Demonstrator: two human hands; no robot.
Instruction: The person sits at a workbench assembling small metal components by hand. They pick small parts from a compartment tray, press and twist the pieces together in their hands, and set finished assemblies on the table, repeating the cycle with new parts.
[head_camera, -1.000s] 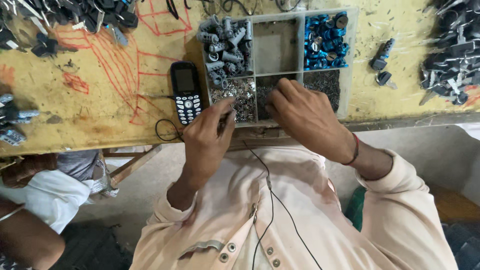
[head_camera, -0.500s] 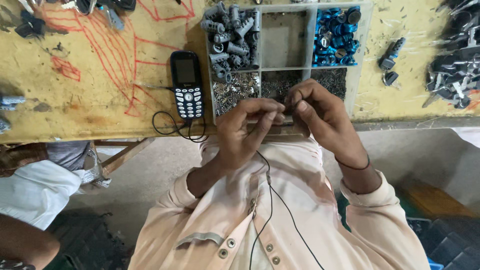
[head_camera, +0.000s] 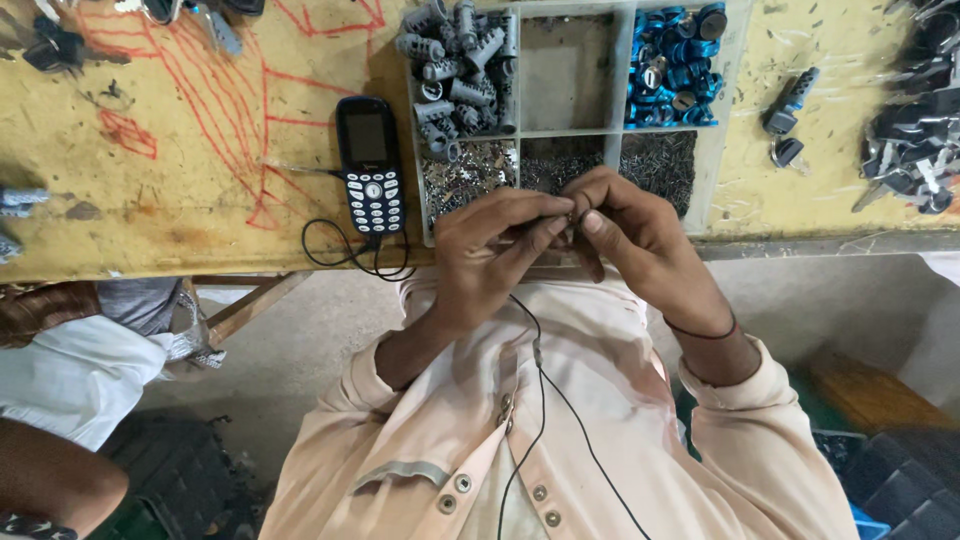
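1. My left hand (head_camera: 490, 255) and right hand (head_camera: 640, 235) meet at the near edge of the table (head_camera: 180, 200), fingertips pinched together on a small metal part (head_camera: 574, 215). It is mostly hidden between my fingers, so I cannot tell its exact shape.

2. Both hands are grasping: the left thumb and forefinger close on the part from one side, the right fingers curl in from the other. Neither hand is free.

3. To do this well, I judge it best to keep the part over the tray (head_camera: 730, 130) just beyond my knuckles, so that anything that slips lands among the bits and not on the floor.

4. A light, steady pinch seems right; squeezing hard could flick so small a piece away.

5. The tray is a clear box with six compartments. Beyond my left hand are grey metal cylinders (head_camera: 460, 60), straight ahead one nearly bare compartment, beyond my right hand blue rings (head_camera: 675, 50). The nearer row holds fine dark and silvery bits.

6. Left of my left hand lies a dark keypad phone (head_camera: 370, 165), an upright rectangle with a black cable (head_camera: 345, 255) looping off the table edge.

7. Red scribbled lines (head_camera: 200, 90) mark the yellow tabletop further left.

8. Far right of my right hand is a pile of dark keys and lock parts (head_camera: 915, 130).
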